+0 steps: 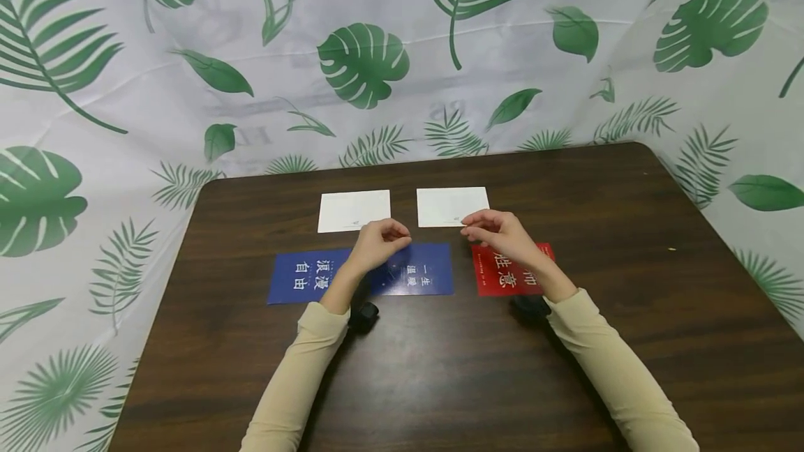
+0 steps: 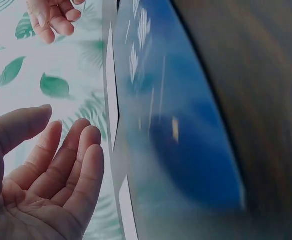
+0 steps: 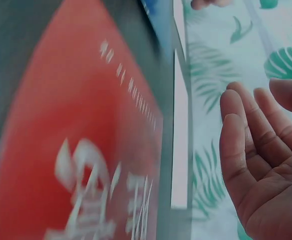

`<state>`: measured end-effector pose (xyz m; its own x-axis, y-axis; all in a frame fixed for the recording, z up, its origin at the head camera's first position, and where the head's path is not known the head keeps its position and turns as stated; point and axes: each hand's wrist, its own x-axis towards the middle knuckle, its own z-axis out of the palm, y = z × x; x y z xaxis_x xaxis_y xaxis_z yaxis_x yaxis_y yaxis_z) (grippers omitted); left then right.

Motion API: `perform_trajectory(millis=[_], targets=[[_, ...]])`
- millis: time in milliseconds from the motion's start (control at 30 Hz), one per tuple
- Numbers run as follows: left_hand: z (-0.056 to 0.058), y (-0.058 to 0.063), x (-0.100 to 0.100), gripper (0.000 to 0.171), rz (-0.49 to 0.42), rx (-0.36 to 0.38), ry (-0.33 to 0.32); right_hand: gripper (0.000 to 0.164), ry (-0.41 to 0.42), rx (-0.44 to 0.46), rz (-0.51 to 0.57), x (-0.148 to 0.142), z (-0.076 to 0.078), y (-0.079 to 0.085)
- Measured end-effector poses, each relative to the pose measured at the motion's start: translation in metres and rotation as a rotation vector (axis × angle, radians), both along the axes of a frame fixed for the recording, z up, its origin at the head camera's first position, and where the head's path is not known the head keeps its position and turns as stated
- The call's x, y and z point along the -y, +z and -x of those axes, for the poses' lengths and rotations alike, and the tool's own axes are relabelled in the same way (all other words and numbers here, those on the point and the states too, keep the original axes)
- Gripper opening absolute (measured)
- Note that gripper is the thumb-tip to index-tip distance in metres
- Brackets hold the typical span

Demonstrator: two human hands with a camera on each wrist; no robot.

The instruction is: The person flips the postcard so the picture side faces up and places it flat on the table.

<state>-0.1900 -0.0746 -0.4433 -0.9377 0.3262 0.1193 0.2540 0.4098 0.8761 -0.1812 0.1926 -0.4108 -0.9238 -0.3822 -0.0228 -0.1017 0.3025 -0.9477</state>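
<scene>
My left hand (image 1: pixel 380 243) hovers over blue printed card (image 1: pixel 433 257) with white characters; the hand and wrist hide the middle of this blue stretch. Its fingers bend loosely with nothing between them, as the left hand (image 2: pixel 50 175) shows in the left wrist view. Over a red card (image 1: pixel 490 274) with white characters, my right hand (image 1: pixel 502 232) is held with thumb and fingers apart and holds nothing. Its fingertips overlap the lower right corner of a white card (image 1: pixel 449 206) in the head view. Another white card (image 1: pixel 352 210) lies beyond the left hand.
All the cards lie on a dark wooden table (image 1: pixel 427 368). A white cloth with green leaves (image 1: pixel 283 110) hangs behind it. Black wrist devices show under both wrists, one a small black block (image 1: pixel 364 317) by the left sleeve. A tiny yellow speck (image 1: pixel 672 249) lies far right.
</scene>
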Motion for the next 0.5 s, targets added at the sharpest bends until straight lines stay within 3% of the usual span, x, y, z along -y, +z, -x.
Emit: perform_trajectory(millis=[100, 333, 500], targets=[[0.003, 0.002, 0.014, 0.009, 0.009, -0.009, 0.022, 0.027, 0.007, -0.003, -0.011, 0.015, 0.006, 0.003], [0.003, 0.003, 0.044, 0.010, -0.009, 0.002, 0.097, 0.031, 0.021, -0.001, 0.008, 0.039, 0.033, -0.024], [0.003, 0.002, 0.065, 0.012, -0.001, 0.004, 0.143, 0.030, 0.047, 0.004, 0.047, 0.059, 0.044, -0.032]])
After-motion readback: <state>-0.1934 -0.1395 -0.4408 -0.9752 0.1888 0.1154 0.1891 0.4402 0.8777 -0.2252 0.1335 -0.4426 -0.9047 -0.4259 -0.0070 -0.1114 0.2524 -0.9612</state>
